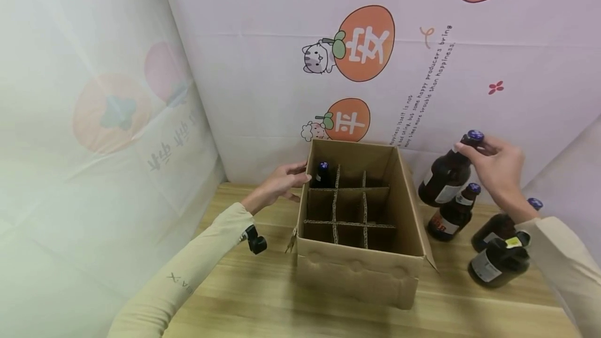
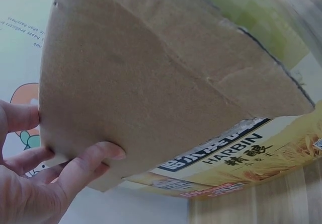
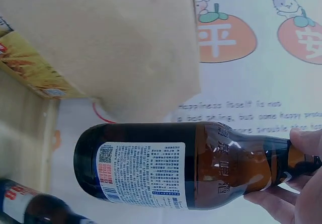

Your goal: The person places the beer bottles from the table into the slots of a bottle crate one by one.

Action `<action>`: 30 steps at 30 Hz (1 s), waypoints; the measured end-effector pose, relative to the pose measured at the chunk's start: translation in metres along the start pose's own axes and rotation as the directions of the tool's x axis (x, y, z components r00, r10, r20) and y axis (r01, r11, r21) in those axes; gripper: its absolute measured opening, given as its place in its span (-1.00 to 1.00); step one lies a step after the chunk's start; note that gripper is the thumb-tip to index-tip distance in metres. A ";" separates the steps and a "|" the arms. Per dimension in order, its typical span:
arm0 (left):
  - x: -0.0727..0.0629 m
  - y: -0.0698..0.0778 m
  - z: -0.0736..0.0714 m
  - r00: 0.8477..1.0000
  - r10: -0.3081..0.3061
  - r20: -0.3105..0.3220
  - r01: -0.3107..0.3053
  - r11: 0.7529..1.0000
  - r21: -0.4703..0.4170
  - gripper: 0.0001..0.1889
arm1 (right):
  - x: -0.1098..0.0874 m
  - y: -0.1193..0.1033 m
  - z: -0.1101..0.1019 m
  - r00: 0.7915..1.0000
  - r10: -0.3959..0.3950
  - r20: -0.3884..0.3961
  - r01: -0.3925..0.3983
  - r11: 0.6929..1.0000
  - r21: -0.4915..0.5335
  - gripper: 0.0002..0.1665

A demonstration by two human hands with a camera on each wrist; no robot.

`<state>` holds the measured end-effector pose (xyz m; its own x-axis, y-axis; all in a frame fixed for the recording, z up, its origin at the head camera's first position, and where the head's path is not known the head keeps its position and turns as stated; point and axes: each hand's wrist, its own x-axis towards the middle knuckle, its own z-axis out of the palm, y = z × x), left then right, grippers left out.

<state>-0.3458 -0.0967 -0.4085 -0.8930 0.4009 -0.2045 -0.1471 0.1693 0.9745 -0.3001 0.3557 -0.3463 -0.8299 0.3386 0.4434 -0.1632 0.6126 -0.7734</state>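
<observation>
Right hand (image 1: 500,163): thumb and fingers clamped round neck of brown bottle (image 1: 443,179), right of frame; neck's the slimmest part, likely why it's held there. Can't tell if base touches down. Left hand (image 1: 281,181): fingers apart, touching left side of carton (image 1: 357,275), centre frame, probably to steady it. Cardboard divider (image 1: 364,207) makes 9 compartments, presumably keeping glass apart; 1 capped bottle (image 1: 322,176) in the upper-left compartment. 3 more bottles (image 1: 451,218) upright, lower right, seemingly grouped within easy reach. Wood-grain table (image 1: 253,301); white cartoon-print sheet (image 1: 263,77) behind.
</observation>
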 end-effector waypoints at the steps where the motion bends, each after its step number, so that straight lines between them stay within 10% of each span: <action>1: 0.000 0.000 0.000 1.000 0.002 0.001 -0.002 1.000 0.000 -0.23 | 0.002 -0.003 -0.001 1.000 -0.001 -0.001 0.001 1.000 0.006 -0.47; 30: 0.002 -0.003 -0.002 1.000 0.007 0.008 -0.007 1.000 -0.021 -0.24 | 0.032 -0.077 0.009 0.986 -0.162 0.024 0.161 0.986 0.050 -0.64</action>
<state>-0.3477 -0.0980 -0.4113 -0.8904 0.4096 -0.1984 -0.1499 0.1476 0.9776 -0.3184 0.3129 -0.2765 -0.8052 0.2172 0.5518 -0.3211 0.6227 -0.7136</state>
